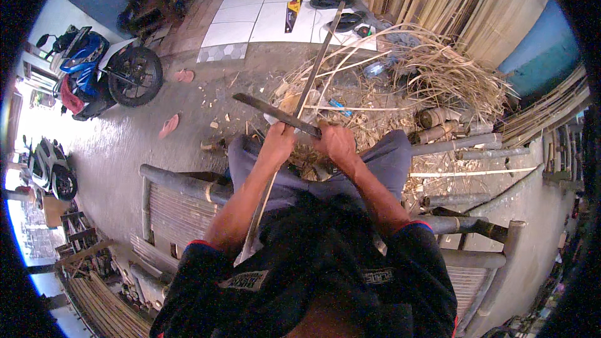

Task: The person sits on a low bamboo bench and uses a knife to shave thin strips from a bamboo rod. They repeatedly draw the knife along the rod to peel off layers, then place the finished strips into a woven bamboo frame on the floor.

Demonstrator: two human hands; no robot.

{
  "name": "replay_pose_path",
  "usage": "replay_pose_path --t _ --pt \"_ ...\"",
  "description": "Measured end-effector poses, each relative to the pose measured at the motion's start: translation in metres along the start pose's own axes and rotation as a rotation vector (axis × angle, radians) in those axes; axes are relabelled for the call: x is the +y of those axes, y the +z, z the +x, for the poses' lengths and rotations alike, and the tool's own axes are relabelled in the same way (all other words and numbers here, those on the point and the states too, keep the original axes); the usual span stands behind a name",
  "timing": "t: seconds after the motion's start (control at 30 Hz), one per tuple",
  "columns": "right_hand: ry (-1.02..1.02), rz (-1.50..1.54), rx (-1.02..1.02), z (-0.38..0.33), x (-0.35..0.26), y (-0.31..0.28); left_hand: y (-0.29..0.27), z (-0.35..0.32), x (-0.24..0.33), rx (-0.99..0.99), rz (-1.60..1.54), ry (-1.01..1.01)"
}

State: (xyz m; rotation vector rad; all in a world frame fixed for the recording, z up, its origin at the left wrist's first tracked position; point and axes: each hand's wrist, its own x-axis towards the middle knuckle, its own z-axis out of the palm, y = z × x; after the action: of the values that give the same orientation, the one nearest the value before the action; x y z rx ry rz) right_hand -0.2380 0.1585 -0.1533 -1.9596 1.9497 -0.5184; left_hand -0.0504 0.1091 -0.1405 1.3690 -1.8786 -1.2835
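My right hand (336, 142) is clamped on the handle of a long dark blade (275, 114) that lies crosswise above my knees. My left hand (278, 138) is closed around a long bamboo strip (316, 66), which runs from my lap up past the blade toward the pile of bamboo shavings (432, 75) on the floor.
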Motion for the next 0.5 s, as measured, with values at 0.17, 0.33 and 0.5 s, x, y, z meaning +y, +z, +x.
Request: replay_pose_path --t 0.17,0.33,0.5 --pt "0.304 -0.131 0.183 0.033 0.106 0.0 -0.006 -0.053 0.031 -0.102 -0.064 -0.189" --pt "0.222 -0.212 0.141 0.029 0.097 -0.021 -0.034 -0.122 0.013 -0.104 0.029 -0.155" --pt "0.142 -0.191 0.149 0.013 0.089 -0.028 -0.048 -0.147 0.012 -0.158 -0.132 -0.282"
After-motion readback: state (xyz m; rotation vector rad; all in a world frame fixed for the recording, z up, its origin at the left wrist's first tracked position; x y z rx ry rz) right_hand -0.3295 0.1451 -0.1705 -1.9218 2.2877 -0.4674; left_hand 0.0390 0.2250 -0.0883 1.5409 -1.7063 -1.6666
